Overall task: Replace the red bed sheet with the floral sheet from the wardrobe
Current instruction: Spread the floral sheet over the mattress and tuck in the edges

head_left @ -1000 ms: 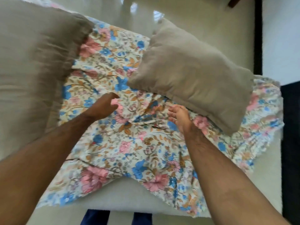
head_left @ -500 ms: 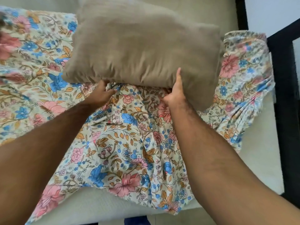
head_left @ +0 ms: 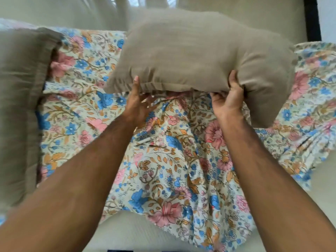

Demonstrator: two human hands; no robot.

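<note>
A pale mattress (head_left: 127, 231) shows bare just below the two forearms, with a glossy light floor (head_left: 72, 11) beyond the bed, far ahead of the hands, and one dark vertical frame piece (head_left: 311, 19) up past the right hand. Spread over the mattress lies one floral sheet (head_left: 172, 160), cream with pink and blue flowers and orange leaves; it sits rumpled directly under and between both arms, reaches out to the left of the left hand and bunches in folds off to the right of the right hand, where its edge hangs unevenly.

Two taupe pillows are in view. One pillow (head_left: 190, 57) is held up above the sheet by both hands at its near edge. The left hand (head_left: 139, 104) grips the near left part of that edge, thumb raised against the front face and fingers tucked beneath. The right hand (head_left: 228, 99) clasps the near right part, thumb pressing up on the fabric and fingers curled under the seam, where the cloth puckers. The second pillow (head_left: 20, 106) lies flat on the bed well to the left of the left hand, its long side running alongside the left forearm, touching neither hand
</note>
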